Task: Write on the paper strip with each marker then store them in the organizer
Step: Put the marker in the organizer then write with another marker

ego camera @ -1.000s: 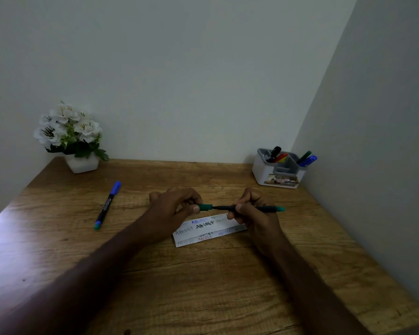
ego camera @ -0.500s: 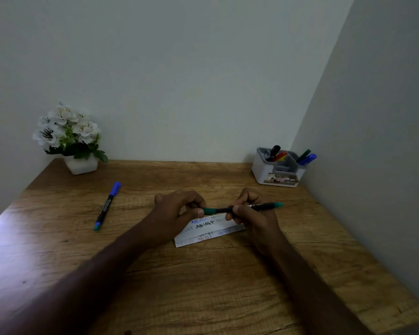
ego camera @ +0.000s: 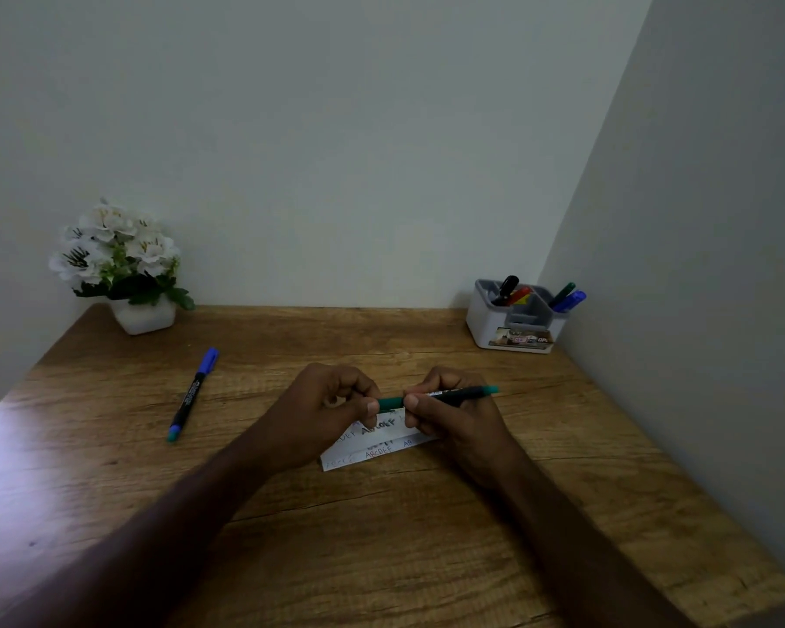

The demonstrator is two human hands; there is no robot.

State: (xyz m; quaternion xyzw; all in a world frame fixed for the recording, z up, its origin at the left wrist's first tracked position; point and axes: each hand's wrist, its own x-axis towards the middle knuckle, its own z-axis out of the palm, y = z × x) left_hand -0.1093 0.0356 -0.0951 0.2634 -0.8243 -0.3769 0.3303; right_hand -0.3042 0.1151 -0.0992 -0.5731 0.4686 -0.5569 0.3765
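Both hands hold a green marker [ego camera: 454,394] level above the white paper strip [ego camera: 372,448], which lies on the desk with several lines of letters on it. My right hand [ego camera: 454,414] grips the black barrel. My left hand [ego camera: 332,407] pinches the green cap [ego camera: 390,403] end. The two thumbs almost touch. A blue marker [ego camera: 193,394] lies apart on the desk to the left. The white and grey organizer [ego camera: 515,326] stands at the back right corner with black, red, green and blue markers in it.
A white pot of white flowers [ego camera: 123,269] stands at the back left of the wooden desk [ego camera: 381,537]. Walls close the desk in at the back and on the right.
My hands have drawn together along the green marker, so less of the barrel shows between them. The cap sits closer to my right hand.
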